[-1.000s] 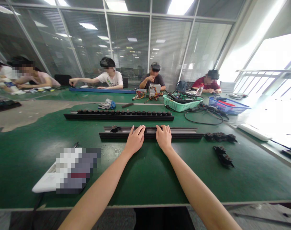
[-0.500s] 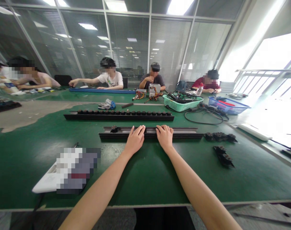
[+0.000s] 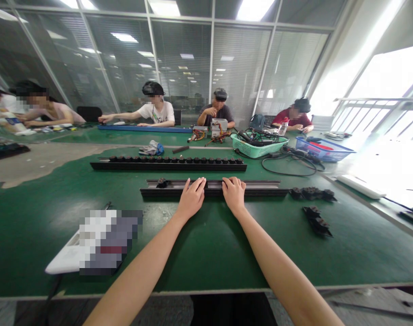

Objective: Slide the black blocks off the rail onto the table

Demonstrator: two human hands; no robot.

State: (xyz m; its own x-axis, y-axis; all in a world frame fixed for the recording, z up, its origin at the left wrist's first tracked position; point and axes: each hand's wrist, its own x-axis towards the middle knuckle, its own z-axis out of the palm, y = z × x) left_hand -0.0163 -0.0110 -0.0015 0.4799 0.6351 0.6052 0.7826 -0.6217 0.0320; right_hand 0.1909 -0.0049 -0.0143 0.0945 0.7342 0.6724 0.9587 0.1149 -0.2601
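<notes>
In front of me a long black channel rail (image 3: 267, 192) with a pale inner groove lies crosswise on the table. My left hand (image 3: 192, 197) is closed over it left of the middle, fingers curled across the edges. My right hand (image 3: 234, 194) grips the same rail right of the middle, fingers bent over the top; both fingertips are partly hidden. One small black roller piece (image 3: 162, 183) sits in the left end of the groove. Beyond lies a second black rail (image 3: 169, 165) lined with several such pieces. Loose black roller pieces (image 3: 311, 194) and another black group (image 3: 318, 222) lie to the right.
A white device with a dark blurred panel (image 3: 67, 253) lies at left on the green table (image 3: 220, 258). Farther back are a grey-blue cloth (image 3: 152, 148), a green basket of cables (image 3: 261, 147) and a blue basket (image 3: 325, 151). Several people sit across the table.
Almost nothing differs. Both hands stay on the rail, the right one shifted very slightly. The rails and loose pieces keep their places.
</notes>
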